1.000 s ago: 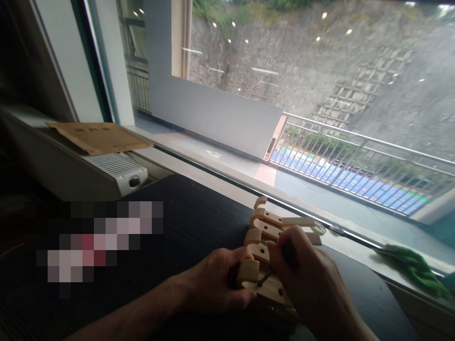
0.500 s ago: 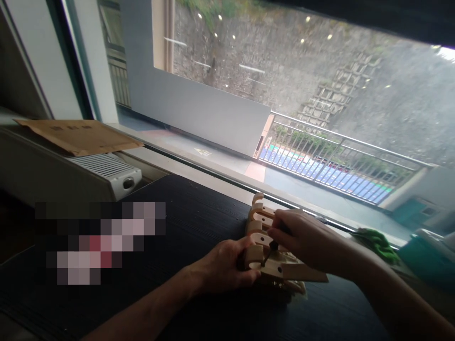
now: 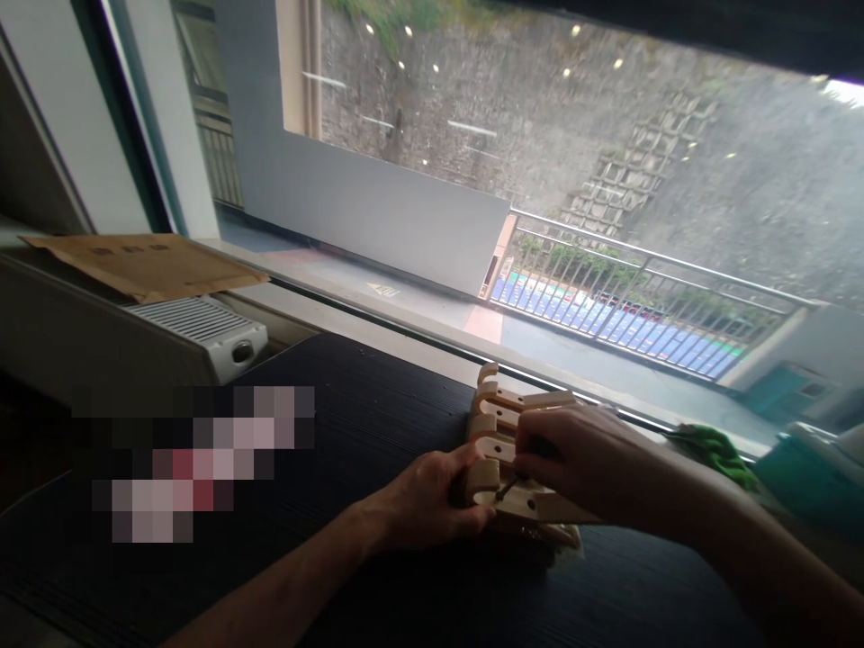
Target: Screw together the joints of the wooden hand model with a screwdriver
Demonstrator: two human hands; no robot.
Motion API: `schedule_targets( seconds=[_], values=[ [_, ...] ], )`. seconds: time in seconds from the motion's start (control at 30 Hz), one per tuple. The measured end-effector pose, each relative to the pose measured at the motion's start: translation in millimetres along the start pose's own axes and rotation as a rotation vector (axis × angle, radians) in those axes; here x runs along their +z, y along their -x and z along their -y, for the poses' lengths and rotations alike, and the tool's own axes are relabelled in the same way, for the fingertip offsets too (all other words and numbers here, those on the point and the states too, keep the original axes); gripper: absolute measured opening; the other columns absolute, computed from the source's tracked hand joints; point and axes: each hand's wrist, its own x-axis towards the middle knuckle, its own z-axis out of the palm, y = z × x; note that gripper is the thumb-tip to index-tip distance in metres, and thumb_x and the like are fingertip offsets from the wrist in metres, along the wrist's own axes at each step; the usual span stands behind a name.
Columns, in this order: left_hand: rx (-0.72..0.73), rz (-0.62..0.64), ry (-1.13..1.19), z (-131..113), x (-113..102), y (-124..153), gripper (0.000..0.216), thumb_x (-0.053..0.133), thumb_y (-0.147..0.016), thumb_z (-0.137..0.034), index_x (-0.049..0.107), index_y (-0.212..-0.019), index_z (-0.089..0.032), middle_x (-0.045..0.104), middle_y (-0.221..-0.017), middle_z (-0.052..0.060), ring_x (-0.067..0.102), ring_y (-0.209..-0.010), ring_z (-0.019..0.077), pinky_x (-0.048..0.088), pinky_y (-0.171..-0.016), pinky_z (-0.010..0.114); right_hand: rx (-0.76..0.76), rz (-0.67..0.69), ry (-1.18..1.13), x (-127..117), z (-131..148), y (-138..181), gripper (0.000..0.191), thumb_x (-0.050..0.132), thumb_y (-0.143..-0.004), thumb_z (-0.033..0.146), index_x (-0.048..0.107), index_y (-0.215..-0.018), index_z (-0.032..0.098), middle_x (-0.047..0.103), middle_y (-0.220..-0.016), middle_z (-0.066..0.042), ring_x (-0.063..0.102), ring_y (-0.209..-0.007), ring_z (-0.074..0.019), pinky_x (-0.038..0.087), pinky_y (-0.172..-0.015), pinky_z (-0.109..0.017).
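Observation:
Several pale wooden pieces (image 3: 498, 418) with curved hook-like ends and small dark holes lie side by side in a row on the black table (image 3: 378, 396). My left hand (image 3: 438, 495) grips the near left end of the row, thumb in front and fingers behind. In my right hand (image 3: 560, 454) is a small screwdriver-like tool (image 3: 505, 490). Its thin shaft slants down to the rounded end of the nearest piece; the fist hides its handle. Clear wrapping (image 3: 571, 538) shows at the near right edge of the pieces.
A brown envelope (image 3: 155, 265) rests on a white vented unit (image 3: 209, 328) at the left. A pixelated patch covers part of the table. Behind the table runs a window. At the right are a green cloth (image 3: 715, 454) and a teal container (image 3: 803, 477).
My right hand has lowered and turned over the nearest piece, hiding more of the tool. The left hand keeps its hold. The view has shifted slightly.

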Motion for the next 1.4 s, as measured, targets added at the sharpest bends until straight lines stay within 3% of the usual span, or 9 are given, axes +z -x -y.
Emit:
schedule_targets(
  seconds=[0.2,0.33,0.47,0.63,0.77,0.93,1.1,1.4],
  values=[
    [-0.008,-0.012,-0.021,0.0,0.3,-0.9,0.035,0.061,-0.077,-0.029,0.055,-0.111,-0.021,0.064,-0.089,0.000,0.059,-0.077,0.0167,0.047,-0.070,0.025,0.112,-0.054,0.088,3.9,4.6,7.7,0.024,0.051,-0.088,0.030,0.057,-0.067,0.020,0.053,-0.059,0.004,0.040,-0.050,-0.0084,0.019,-0.048,-0.023],
    [-0.002,-0.007,0.007,2.4,1.3,-1.8,0.037,0.059,-0.078,-0.028,0.053,-0.113,-0.021,0.064,-0.088,0.000,0.060,-0.077,0.0165,0.047,-0.070,0.024,0.048,-0.004,0.060,-5.1,8.9,11.4,0.005,0.055,-0.082,0.021,0.060,-0.083,0.024,0.060,-0.067,0.004,0.046,-0.055,-0.0095,0.022,-0.050,-0.022],
    [-0.001,0.002,0.013,4.0,1.7,-1.0,0.036,0.060,-0.077,-0.029,0.054,-0.112,-0.022,0.064,-0.088,-0.001,0.060,-0.076,0.0164,0.047,-0.068,0.024,0.061,0.094,0.065,-9.1,7.7,8.0,0.010,0.053,-0.081,0.018,0.060,-0.076,0.022,0.063,-0.074,0.001,0.051,-0.062,-0.0110,0.025,-0.053,-0.023],
    [-0.012,-0.003,-0.008,3.1,0.8,0.7,0.034,0.061,-0.077,-0.029,0.055,-0.110,-0.023,0.065,-0.086,-0.002,0.061,-0.074,0.0157,0.046,-0.066,0.023,0.033,0.038,-0.001,-5.0,4.6,3.6,0.018,0.051,-0.086,0.029,0.059,-0.071,0.022,0.058,-0.064,0.004,0.045,-0.054,-0.0084,0.023,-0.051,-0.022],
    [-0.009,-0.013,-0.009,1.5,0.5,0.3,0.036,0.061,-0.077,-0.029,0.055,-0.112,-0.023,0.065,-0.085,-0.002,0.061,-0.073,0.0156,0.046,-0.066,0.023,0.135,0.056,0.076,-3.5,4.0,7.5,0.025,0.050,-0.087,0.035,0.058,-0.067,0.021,0.057,-0.061,0.003,0.043,-0.052,-0.0093,0.021,-0.049,-0.024],
    [0.014,-0.005,0.009,2.6,1.4,-0.7,0.037,0.059,-0.078,-0.027,0.053,-0.115,-0.022,0.065,-0.090,0.000,0.061,-0.077,0.0166,0.047,-0.069,0.024,0.135,0.082,0.141,-8.3,-0.8,14.9,0.007,0.054,-0.080,0.025,0.062,-0.081,0.024,0.061,-0.071,0.002,0.049,-0.059,-0.0113,0.024,-0.052,-0.024],
    [0.000,-0.001,-0.013,2.9,0.4,0.3,0.037,0.060,-0.078,-0.029,0.054,-0.114,-0.023,0.066,-0.090,0.000,0.061,-0.077,0.0171,0.047,-0.068,0.024,-0.053,0.059,0.030,-11.7,1.7,11.0,0.012,0.052,-0.082,0.016,0.059,-0.077,0.024,0.062,-0.082,0.004,0.052,-0.070,-0.0100,0.030,-0.059,-0.022],
    [-0.006,-0.002,-0.060,1.6,-0.4,0.4,0.036,0.060,-0.078,-0.030,0.054,-0.113,-0.024,0.066,-0.086,-0.001,0.061,-0.074,0.0167,0.046,-0.066,0.024,0.082,0.168,0.197,-4.2,7.5,4.6,0.027,0.044,-0.091,0.028,0.060,-0.071,0.019,0.063,-0.072,-0.002,0.049,-0.061,-0.0124,0.027,-0.054,-0.025]
  ],
)
